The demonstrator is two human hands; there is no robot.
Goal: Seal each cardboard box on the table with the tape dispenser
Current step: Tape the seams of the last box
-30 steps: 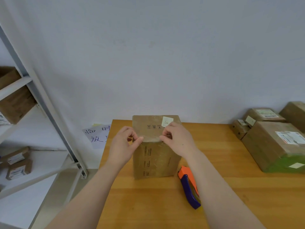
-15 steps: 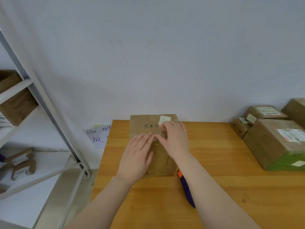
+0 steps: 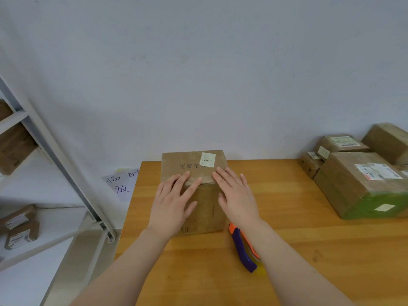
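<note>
A wooden desk (image 3: 287, 217) stands against a plain pale wall (image 3: 198, 74). A grey metal shelf rack (image 3: 55, 151) left of the desk holds small labelled boxes (image 3: 19, 226). Between the rack and the desk a paper sign (image 3: 121, 182) hangs on the wall, with the handwritten characters 临, 时 and 放; the desk's left edge hides the rest.

The cardboard box (image 3: 207, 208) stands at the desk's far edge, close to the far left corner. It is upright, its long axis vertical and one broad side facing the person. A white label (image 3: 207, 160) sits at the far right corner of its top, beside a row of small printed handling symbols. The label's print and the print down the front are too small to read.

The left hand (image 3: 174, 204) and right hand (image 3: 237, 195) both lie flat over the box's near top edge, fingers straight and spread, gripping nothing.

The tape dispenser (image 3: 242, 248) lies on the desk just beside the box's near right corner. Its orange end points at the box and its purple handle points toward the near edge; the right forearm partly covers it.

At the desk's right edge sits a stack of boxes (image 3: 357, 184) with white shipping labels, unreadable, the biggest banded in green.
</note>
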